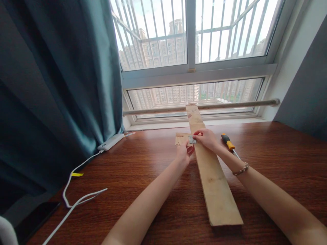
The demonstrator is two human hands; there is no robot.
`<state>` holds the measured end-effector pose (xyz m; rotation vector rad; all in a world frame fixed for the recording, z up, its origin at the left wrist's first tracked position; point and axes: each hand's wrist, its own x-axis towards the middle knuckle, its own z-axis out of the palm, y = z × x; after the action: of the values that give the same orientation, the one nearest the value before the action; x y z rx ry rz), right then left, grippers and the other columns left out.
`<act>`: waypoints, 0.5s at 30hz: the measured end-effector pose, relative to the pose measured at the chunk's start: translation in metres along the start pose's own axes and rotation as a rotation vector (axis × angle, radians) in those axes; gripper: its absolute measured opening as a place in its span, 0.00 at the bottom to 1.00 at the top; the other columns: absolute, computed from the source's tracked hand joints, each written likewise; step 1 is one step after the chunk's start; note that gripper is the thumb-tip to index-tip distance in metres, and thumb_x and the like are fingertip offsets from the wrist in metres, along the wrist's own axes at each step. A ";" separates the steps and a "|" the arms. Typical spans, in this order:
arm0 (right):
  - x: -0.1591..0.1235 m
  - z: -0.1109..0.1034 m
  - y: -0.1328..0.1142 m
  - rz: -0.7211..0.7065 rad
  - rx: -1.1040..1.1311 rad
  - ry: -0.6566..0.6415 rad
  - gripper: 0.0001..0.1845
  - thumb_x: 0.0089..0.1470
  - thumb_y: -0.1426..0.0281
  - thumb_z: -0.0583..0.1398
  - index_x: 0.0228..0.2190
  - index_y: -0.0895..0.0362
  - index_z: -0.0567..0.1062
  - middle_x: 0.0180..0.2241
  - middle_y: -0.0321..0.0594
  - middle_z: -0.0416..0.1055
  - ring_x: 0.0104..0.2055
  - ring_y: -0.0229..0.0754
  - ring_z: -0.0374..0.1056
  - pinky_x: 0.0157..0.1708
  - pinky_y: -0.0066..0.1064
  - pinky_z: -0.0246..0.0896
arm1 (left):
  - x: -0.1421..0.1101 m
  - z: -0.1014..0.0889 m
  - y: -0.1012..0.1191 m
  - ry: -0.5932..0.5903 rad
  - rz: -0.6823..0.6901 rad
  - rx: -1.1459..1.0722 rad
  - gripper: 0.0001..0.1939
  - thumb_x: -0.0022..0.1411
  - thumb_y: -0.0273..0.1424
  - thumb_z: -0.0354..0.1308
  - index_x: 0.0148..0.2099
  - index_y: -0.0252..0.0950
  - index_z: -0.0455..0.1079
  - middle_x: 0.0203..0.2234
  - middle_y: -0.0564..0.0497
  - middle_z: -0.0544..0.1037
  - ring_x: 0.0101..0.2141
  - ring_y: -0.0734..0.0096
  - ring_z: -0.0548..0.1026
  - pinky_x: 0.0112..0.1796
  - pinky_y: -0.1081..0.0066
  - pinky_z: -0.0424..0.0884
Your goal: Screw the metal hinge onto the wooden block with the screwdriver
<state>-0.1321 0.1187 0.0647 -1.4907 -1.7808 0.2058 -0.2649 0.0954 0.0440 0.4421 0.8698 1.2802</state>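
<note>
Matt raw-wood plank [213,177], glossy table [153,170]

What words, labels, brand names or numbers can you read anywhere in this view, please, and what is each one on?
There is no readable text in this view.
The yellow tag on the white cable is too small to show any print.
The screwdriver, the white charger, the hinge held by both hands and the long plank show no lettering.
</note>
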 end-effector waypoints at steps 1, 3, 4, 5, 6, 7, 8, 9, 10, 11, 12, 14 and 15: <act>0.000 0.000 0.000 -0.006 -0.010 0.010 0.07 0.47 0.65 0.61 0.28 0.54 0.78 0.25 0.35 0.74 0.28 0.38 0.67 0.26 0.27 0.54 | 0.001 0.000 -0.001 0.005 0.009 0.003 0.03 0.56 0.23 0.56 0.35 0.33 0.68 0.24 0.51 0.75 0.20 0.76 0.71 0.26 0.74 0.67; -0.001 0.001 -0.001 -0.014 -0.024 0.011 0.07 0.48 0.66 0.61 0.28 0.54 0.78 0.26 0.35 0.73 0.28 0.38 0.67 0.25 0.27 0.53 | 0.002 0.000 -0.002 0.018 0.029 0.005 0.03 0.56 0.23 0.55 0.35 0.33 0.68 0.25 0.51 0.75 0.20 0.76 0.71 0.26 0.73 0.67; -0.002 0.001 -0.002 -0.014 -0.032 0.008 0.06 0.49 0.66 0.61 0.28 0.54 0.77 0.26 0.35 0.73 0.28 0.38 0.67 0.25 0.27 0.52 | 0.002 0.001 -0.003 0.025 0.039 0.003 0.03 0.56 0.22 0.55 0.35 0.33 0.68 0.25 0.51 0.75 0.20 0.76 0.71 0.26 0.73 0.68; -0.003 0.001 -0.002 -0.012 -0.044 0.009 0.05 0.49 0.67 0.60 0.28 0.54 0.77 0.26 0.34 0.73 0.28 0.38 0.66 0.25 0.27 0.52 | 0.002 0.001 -0.003 0.032 0.048 0.002 0.03 0.56 0.22 0.55 0.35 0.33 0.68 0.25 0.51 0.75 0.21 0.76 0.72 0.26 0.73 0.68; -0.004 0.002 -0.003 -0.011 -0.061 0.013 0.05 0.50 0.67 0.60 0.28 0.54 0.76 0.26 0.34 0.73 0.28 0.38 0.66 0.25 0.27 0.51 | 0.002 0.002 -0.003 0.038 0.057 0.002 0.04 0.56 0.22 0.55 0.35 0.33 0.67 0.25 0.51 0.75 0.21 0.76 0.72 0.27 0.73 0.68; -0.005 0.002 -0.004 -0.020 -0.081 0.021 0.05 0.51 0.68 0.60 0.28 0.54 0.75 0.27 0.34 0.72 0.28 0.38 0.66 0.25 0.27 0.50 | 0.002 0.002 -0.004 0.041 0.064 0.002 0.04 0.55 0.22 0.55 0.35 0.33 0.67 0.25 0.51 0.75 0.21 0.76 0.72 0.27 0.73 0.68; -0.007 0.003 -0.006 -0.040 -0.107 0.037 0.04 0.51 0.68 0.59 0.28 0.54 0.75 0.28 0.35 0.72 0.29 0.39 0.66 0.25 0.27 0.50 | 0.001 0.003 -0.004 0.043 0.069 0.001 0.04 0.55 0.21 0.55 0.35 0.33 0.67 0.24 0.52 0.75 0.21 0.76 0.72 0.27 0.73 0.68; -0.008 0.003 -0.007 -0.074 -0.136 0.055 0.04 0.52 0.69 0.58 0.29 0.54 0.74 0.30 0.36 0.72 0.30 0.39 0.66 0.26 0.28 0.50 | 0.001 0.003 -0.004 0.044 0.073 0.001 0.04 0.55 0.22 0.55 0.35 0.33 0.67 0.24 0.52 0.75 0.21 0.76 0.72 0.27 0.73 0.68; -0.009 0.004 -0.008 -0.116 -0.168 0.072 0.05 0.53 0.70 0.57 0.29 0.55 0.73 0.31 0.37 0.72 0.31 0.39 0.66 0.27 0.28 0.51 | 0.000 0.003 -0.004 0.045 0.073 0.002 0.04 0.55 0.22 0.56 0.35 0.33 0.68 0.23 0.52 0.74 0.21 0.75 0.72 0.26 0.73 0.68; -0.010 0.004 -0.009 -0.160 -0.203 0.088 0.05 0.54 0.71 0.56 0.29 0.55 0.72 0.32 0.38 0.71 0.32 0.40 0.65 0.28 0.29 0.52 | 0.000 0.003 -0.004 0.046 0.071 0.001 0.03 0.55 0.23 0.56 0.34 0.33 0.68 0.23 0.52 0.74 0.21 0.75 0.72 0.26 0.73 0.68; -0.011 0.004 -0.010 -0.198 -0.236 0.100 0.06 0.55 0.72 0.56 0.29 0.56 0.72 0.33 0.40 0.70 0.34 0.41 0.65 0.30 0.29 0.52 | 0.000 0.003 -0.004 0.048 0.069 0.001 0.03 0.55 0.23 0.56 0.34 0.33 0.68 0.23 0.52 0.74 0.21 0.75 0.72 0.26 0.74 0.68; -0.011 0.005 -0.011 -0.239 -0.278 0.103 0.05 0.55 0.73 0.55 0.29 0.57 0.71 0.33 0.42 0.69 0.36 0.43 0.64 0.32 0.30 0.54 | 0.000 0.003 -0.005 0.049 0.067 0.001 0.03 0.55 0.24 0.57 0.34 0.33 0.69 0.23 0.51 0.75 0.21 0.75 0.72 0.26 0.74 0.68; -0.011 0.006 -0.011 -0.240 -0.282 0.098 0.05 0.55 0.73 0.55 0.29 0.57 0.71 0.33 0.43 0.69 0.37 0.43 0.64 0.33 0.30 0.54 | 0.000 0.003 -0.005 0.044 0.066 0.003 0.04 0.54 0.25 0.58 0.35 0.33 0.69 0.24 0.51 0.75 0.21 0.76 0.72 0.27 0.74 0.68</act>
<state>-0.1440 0.1077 0.0622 -1.4313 -1.9479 -0.2450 -0.2597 0.0942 0.0424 0.4495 0.9007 1.3536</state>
